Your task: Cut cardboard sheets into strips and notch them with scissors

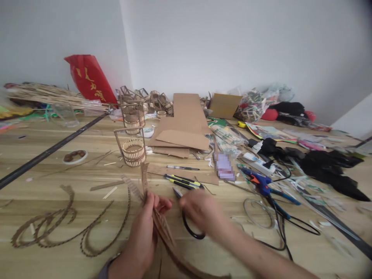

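My left hand (147,221) is closed around a bundle of brown cardboard strips (167,232). Their upper ends fan out above the thumb, and the long lower ends curve down past the bottom edge. My right hand (200,211), smeared by motion, is over a pair of scissors (192,231). A blade tip pokes out at its left and a black handle loop shows below; the hand hides the middle, so I cannot tell whether its fingers grip them. Just beyond lie a yellow-and-black utility knife (181,181) and a pen (183,167).
Curled corrugated strips (58,221) lie at left. A small handled basket (133,152) stands beyond my left hand, near stacked cardboard sheets (180,131). At right are a blue glue gun (263,184) with a trailing black cord, a purple pixelated item (224,166) and black cloth (334,166).
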Action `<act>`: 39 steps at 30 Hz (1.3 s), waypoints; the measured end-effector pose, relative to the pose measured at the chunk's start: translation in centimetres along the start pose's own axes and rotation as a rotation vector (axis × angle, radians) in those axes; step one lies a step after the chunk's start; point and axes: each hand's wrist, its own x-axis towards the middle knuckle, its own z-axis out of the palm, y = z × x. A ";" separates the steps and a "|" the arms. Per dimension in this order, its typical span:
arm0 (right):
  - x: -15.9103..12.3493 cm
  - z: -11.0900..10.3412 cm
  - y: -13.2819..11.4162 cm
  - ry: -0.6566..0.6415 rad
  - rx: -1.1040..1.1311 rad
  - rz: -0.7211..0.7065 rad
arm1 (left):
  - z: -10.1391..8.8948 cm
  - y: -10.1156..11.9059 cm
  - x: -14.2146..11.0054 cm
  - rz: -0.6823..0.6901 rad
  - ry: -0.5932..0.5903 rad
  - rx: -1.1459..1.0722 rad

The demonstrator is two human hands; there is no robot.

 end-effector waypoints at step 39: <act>8.6 -12.3 22.1 0.331 -0.553 0.334 | -2.3 -2.1 1.2 -0.114 -0.148 0.005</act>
